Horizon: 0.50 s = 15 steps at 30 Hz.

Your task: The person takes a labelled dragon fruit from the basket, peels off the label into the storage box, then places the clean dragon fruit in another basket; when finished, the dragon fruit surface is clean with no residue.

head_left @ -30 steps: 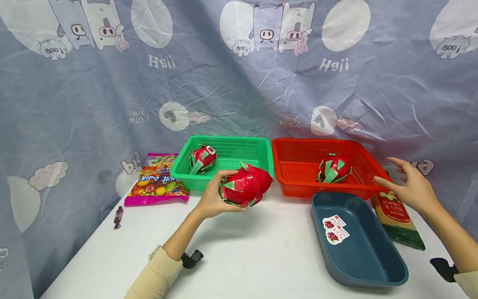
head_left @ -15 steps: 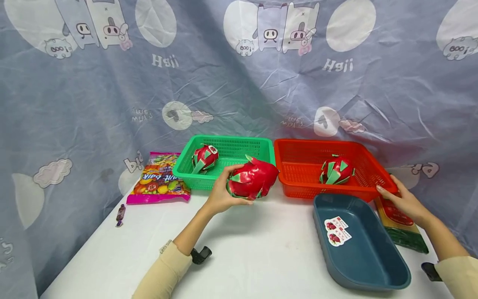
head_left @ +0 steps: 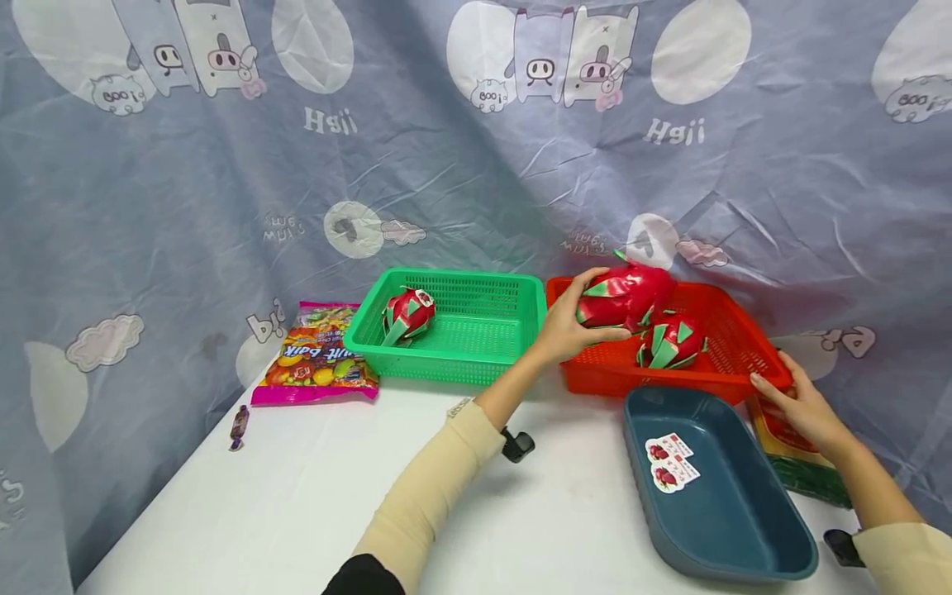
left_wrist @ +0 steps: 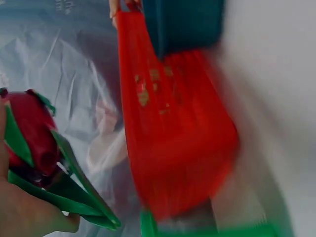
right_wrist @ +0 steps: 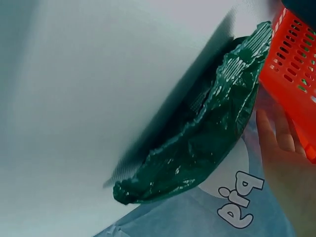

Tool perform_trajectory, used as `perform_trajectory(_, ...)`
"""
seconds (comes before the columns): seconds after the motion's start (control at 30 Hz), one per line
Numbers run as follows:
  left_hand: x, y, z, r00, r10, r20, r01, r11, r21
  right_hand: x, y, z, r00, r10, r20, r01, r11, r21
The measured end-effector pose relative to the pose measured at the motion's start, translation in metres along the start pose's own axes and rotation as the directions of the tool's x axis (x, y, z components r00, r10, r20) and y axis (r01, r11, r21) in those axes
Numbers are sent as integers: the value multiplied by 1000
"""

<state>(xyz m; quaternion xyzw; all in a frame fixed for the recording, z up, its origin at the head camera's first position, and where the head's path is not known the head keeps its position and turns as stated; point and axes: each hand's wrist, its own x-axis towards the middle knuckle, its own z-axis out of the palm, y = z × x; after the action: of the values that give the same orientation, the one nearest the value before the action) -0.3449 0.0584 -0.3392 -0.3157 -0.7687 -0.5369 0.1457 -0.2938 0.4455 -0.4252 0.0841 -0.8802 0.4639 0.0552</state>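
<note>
My left hand (head_left: 568,326) grips a red dragon fruit (head_left: 628,293) with green scales, held over the left part of the red basket (head_left: 606,378). In the left wrist view the dragon fruit (left_wrist: 34,133) shows its green scale tips beside the basket. Another dragon fruit (head_left: 672,340) lies in the red basket, partly overlapped by the held one. My right hand (head_left: 806,413) holds the basket's right front corner, thumb at the rim. From the right wrist view, the fingers (right_wrist: 284,131) lie against the basket's outer side.
A green basket (head_left: 446,368) with a stickered dragon fruit (head_left: 409,316) adjoins on the left. Near it are a candy bag (head_left: 320,355) and a wrapped candy (head_left: 239,428). A blue tray (head_left: 744,504) with dragon fruit stickers (head_left: 672,463) stands in front, beside a green-ended packet (head_left: 811,479).
My left hand has carried the dragon fruit rightward from in front of the green basket to over the red one. My right hand has come down and taken hold of the red basket's corner.
</note>
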Motion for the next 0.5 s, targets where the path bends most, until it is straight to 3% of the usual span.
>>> perform_trajectory(0.1, 16, -5, 31, 998, -52, 30, 51, 998, 43, 0, 3, 3, 1000, -23, -10, 23, 1000, 13)
perform_trajectory(0.27, 27, -19, 72, 987, -143, 76, 133, 983, 123, 2, 7, 5, 998, -62, -19, 62, 998, 21)
perform_trajectory(0.37, 29, -27, 89, 976, -189, 110, 170, 972, 162, 1, 7, 3, 997, -62, -35, 62, 998, 3)
perform_trajectory(0.5, 31, -31, 98, 955, -235, 181, 205, 964, 172, 0, 5, -1, 998, -49, -42, 49, 999, -13)
